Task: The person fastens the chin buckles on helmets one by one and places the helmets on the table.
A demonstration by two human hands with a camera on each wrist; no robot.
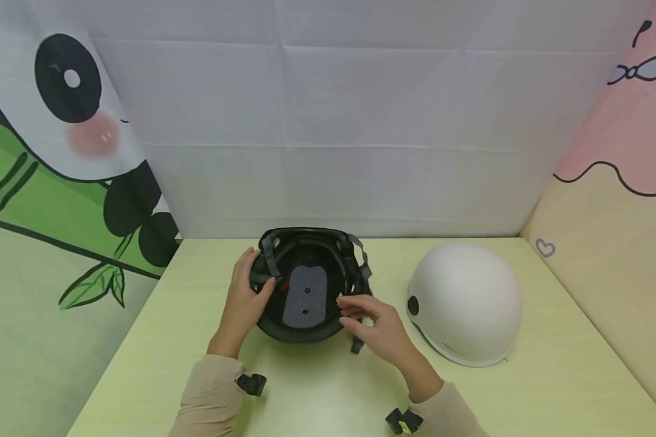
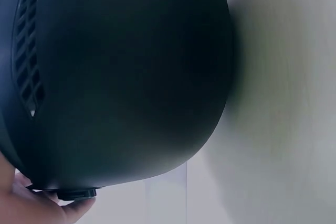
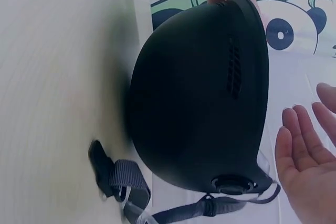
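A black helmet (image 1: 306, 334) lies upside down on the table, its opening facing up and showing grey mesh padding (image 1: 306, 291). My left hand (image 1: 242, 308) grips its left rim, thumb over the edge on the inside. My right hand (image 1: 381, 331) hovers at the right rim with fingers loosely bent; in the right wrist view the fingers (image 3: 302, 135) hold nothing and are apart from the shell. A grey chin strap (image 3: 205, 209) hangs outside the right side, its black buckle end near the tabletop. The left wrist view is mostly filled by the dark shell (image 2: 121, 87).
A white helmet (image 1: 467, 303) rests dome up on the pale yellow table (image 1: 158, 376), to the right of the black one. Behind the table hangs a white cloth (image 1: 361, 109). Printed cartoon panels stand at the left and right sides.
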